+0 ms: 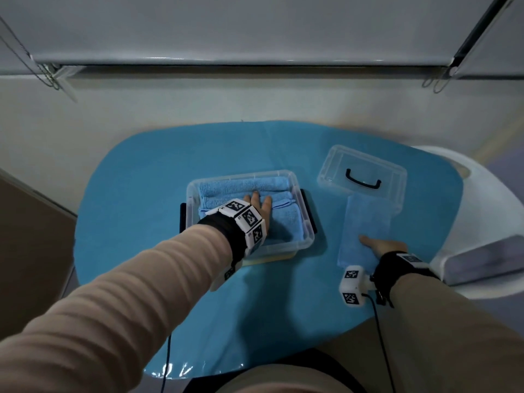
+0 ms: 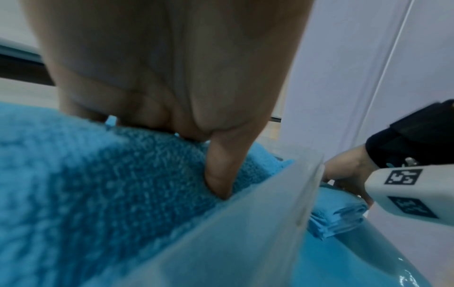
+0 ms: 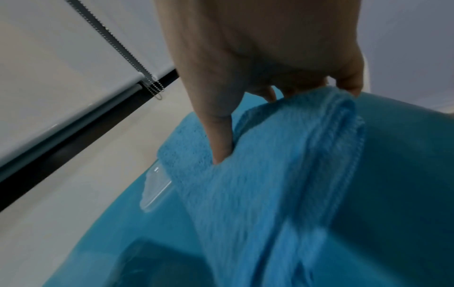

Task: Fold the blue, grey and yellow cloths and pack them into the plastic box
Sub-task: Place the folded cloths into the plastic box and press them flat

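Note:
A clear plastic box stands mid-table with folded blue-looking cloths inside. My left hand lies flat on those cloths with straight fingers; in the left wrist view its thumb presses into the pile beside the box wall. To the right of the box a long folded blue cloth lies on the table. My right hand holds its near right edge. In the right wrist view the thumb lies on top of the cloth and the fingers curl round its folded edge.
The clear lid with a black handle lies behind the long cloth, overlapping its far end. The blue table is rounded, and a white seat with a grey object adjoins its right side. A wall and window blind are behind.

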A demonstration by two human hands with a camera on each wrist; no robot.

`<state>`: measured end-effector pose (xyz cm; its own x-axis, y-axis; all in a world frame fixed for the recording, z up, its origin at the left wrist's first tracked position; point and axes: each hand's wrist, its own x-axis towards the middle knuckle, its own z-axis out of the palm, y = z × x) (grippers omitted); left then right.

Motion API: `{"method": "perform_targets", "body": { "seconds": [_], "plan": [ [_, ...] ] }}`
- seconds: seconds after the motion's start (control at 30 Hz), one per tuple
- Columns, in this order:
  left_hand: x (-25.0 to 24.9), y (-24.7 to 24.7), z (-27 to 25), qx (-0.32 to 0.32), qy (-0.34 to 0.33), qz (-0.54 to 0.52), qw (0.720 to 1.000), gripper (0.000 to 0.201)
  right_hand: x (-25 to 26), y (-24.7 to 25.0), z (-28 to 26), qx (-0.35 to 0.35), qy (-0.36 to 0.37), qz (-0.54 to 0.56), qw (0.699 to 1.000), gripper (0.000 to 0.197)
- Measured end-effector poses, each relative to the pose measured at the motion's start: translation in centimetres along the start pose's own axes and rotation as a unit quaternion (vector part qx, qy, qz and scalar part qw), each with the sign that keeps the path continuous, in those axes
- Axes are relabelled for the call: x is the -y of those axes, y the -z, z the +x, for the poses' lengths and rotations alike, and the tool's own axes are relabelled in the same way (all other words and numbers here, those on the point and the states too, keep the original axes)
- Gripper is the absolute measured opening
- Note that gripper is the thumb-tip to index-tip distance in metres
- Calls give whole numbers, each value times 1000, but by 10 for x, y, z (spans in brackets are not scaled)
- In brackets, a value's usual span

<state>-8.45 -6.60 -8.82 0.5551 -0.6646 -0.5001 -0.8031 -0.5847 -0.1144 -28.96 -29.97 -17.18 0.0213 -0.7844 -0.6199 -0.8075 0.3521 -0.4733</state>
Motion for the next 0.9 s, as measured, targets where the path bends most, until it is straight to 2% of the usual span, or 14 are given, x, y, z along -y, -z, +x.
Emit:
{"method": "perform_targets", "body": {
  "seconds": [0.07,0.13,0.27,0.33,0.43,0.5,0.57,0.6,0.67,0.7,0.73,0.77,0.83,0.9],
  "plan": [
    [0,1,-1,-3,0,-3,1000,96,8,-1,-8,67,-1,34,997,77],
    [-1,2,-2,-9,1,-19,1000,90,16,-5,-18,93,20,36,995,69],
    [0,8,-7,-9,-6,-45,999,85,52,-7,-50,23,159,-51,986,57],
    [1,12,-12,-3,-13,-62,998,85,81,0,-70,-14,228,-50,972,53],
    [4,23,-17,3,-34,-107,994,91,128,14,-106,-59,339,-55,937,51],
    [12,36,-20,-1,-45,-178,983,93,154,23,-133,-55,418,-48,906,46],
    [22,52,-24,-60,-38,-317,946,95,173,30,-160,15,484,-51,873,39],
    [29,61,-28,-120,-29,-380,916,99,180,31,-173,70,506,-73,857,36],
    [45,77,-37,-265,-14,-466,844,112,191,31,-194,182,516,-123,828,33],
    [54,82,-43,-314,-23,-487,815,121,194,30,-201,232,509,-133,818,33],
    [63,85,-49,-340,-46,-489,802,131,197,28,-207,271,500,-140,810,33],
    [72,86,-56,-339,-73,-486,802,135,200,27,-210,303,491,-149,803,33],
    [89,84,-71,-286,-119,-513,801,125,206,21,-213,357,478,-196,778,31],
    [100,76,-82,-216,-153,-594,759,105,211,11,-216,415,462,-268,737,29]
  ]
}}
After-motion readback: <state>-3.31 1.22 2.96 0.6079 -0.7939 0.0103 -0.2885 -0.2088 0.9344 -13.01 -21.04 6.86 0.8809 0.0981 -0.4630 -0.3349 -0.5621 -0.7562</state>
